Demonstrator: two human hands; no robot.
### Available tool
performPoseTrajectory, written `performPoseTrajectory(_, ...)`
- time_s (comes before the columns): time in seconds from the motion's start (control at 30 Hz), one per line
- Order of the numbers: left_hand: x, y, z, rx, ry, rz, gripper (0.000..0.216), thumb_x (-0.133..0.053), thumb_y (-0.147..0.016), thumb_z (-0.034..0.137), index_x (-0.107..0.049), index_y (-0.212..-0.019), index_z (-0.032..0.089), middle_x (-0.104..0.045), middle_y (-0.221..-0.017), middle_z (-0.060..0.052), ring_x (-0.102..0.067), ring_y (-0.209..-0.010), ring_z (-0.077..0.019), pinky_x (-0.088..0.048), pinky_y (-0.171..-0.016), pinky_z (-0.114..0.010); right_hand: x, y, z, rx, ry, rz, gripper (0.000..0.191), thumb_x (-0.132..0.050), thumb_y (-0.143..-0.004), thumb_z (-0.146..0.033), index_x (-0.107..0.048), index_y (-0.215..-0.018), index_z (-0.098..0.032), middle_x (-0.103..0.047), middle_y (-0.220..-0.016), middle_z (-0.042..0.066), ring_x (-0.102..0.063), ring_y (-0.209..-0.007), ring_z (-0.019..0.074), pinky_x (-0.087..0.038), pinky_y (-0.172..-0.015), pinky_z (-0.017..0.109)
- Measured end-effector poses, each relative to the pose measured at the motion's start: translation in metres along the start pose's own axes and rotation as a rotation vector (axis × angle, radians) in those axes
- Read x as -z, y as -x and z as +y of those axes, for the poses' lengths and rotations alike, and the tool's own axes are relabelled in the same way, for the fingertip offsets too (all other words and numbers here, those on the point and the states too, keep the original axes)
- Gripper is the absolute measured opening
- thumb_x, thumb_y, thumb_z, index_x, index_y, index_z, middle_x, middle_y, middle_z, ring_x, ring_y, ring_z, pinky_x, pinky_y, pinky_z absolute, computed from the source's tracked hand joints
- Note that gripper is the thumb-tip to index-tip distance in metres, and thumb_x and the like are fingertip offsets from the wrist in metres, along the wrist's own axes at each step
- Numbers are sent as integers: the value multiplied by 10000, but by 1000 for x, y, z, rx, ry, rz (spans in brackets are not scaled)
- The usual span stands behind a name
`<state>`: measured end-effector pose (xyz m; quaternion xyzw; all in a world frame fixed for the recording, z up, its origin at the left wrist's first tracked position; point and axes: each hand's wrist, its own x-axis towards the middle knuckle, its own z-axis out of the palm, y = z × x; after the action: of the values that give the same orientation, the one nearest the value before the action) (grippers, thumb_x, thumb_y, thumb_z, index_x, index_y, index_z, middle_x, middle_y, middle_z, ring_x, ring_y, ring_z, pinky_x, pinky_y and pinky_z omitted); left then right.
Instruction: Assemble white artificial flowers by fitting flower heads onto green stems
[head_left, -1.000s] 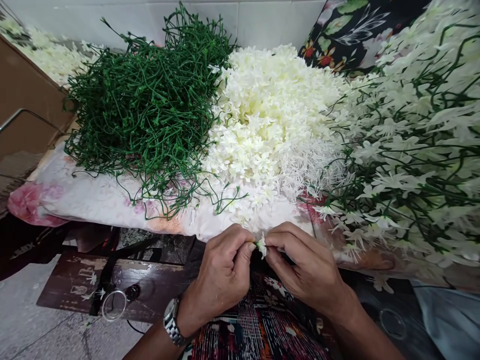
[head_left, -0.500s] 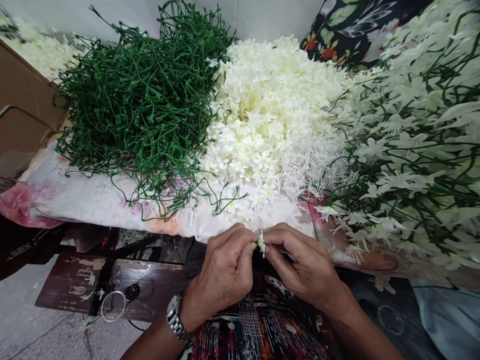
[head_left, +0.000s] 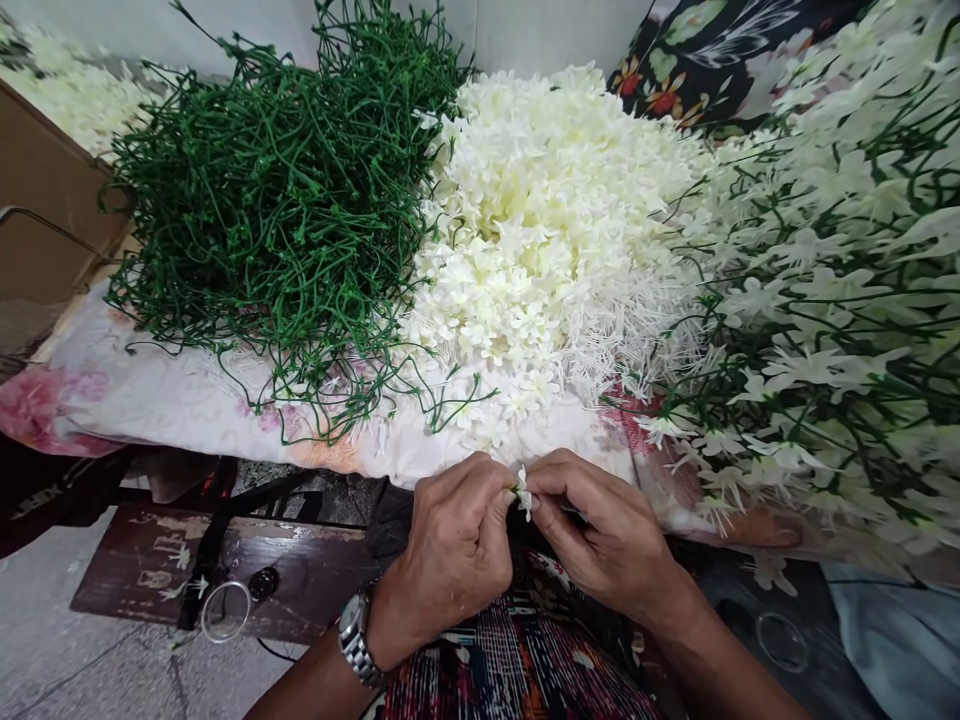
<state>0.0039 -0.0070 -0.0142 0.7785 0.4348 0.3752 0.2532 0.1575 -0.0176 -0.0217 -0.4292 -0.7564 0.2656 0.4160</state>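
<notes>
In front of my lap, my left hand (head_left: 463,522) and my right hand (head_left: 600,525) meet at the table's near edge. Between their fingertips is a small white artificial flower (head_left: 524,495). My left thumb and forefinger pinch a bit of green at its base, most of it hidden in the fingers. On the flower's other side my right fingertips pinch the petals. Beyond my hands lies a heap of loose white flower heads (head_left: 517,230), with a bundle of thin white stamens (head_left: 634,330) at its right. Green plastic stems (head_left: 277,210) are piled to the left.
Assembled white flowers on green stems (head_left: 817,330) fill the right side. A floral cloth (head_left: 172,400) covers the table. A cardboard box (head_left: 52,210) stands at far left. Below is a brown wooden bench (head_left: 300,570) with a clear ring (head_left: 226,612) on it.
Both hands stay almost in place, still pinching the flower. The flower has turned slightly between the fingertips. The view has shifted a little.
</notes>
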Motion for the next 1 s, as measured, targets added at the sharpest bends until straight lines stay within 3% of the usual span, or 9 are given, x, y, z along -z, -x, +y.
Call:
performPoseTrajectory(0.47, 1, -2, 3, -10, -60, -15, 219, -397, -777, 15, -483, -669, 186, -487, -565, 14, -445, -511, -114, -364, -484, -227, 0, -4, 2, 22, 12, -12, 150, -448, -861, -63, -552, -854, -171, -596, -705, 31, -565, -639, 133, -481, -554, 250)
performPoseTrajectory(1.0, 12, 3, 5, 119, 134, -79, 167, -436, -807, 57, -489, -712, 182, -505, -605, 36, -472, -544, -98, -376, -516, -194, -1, -1, -7, 109, 56, 3, 133, -457, -868, -50, -530, -870, -161, -582, -708, 36, -530, -670, 138, -464, -581, 256)
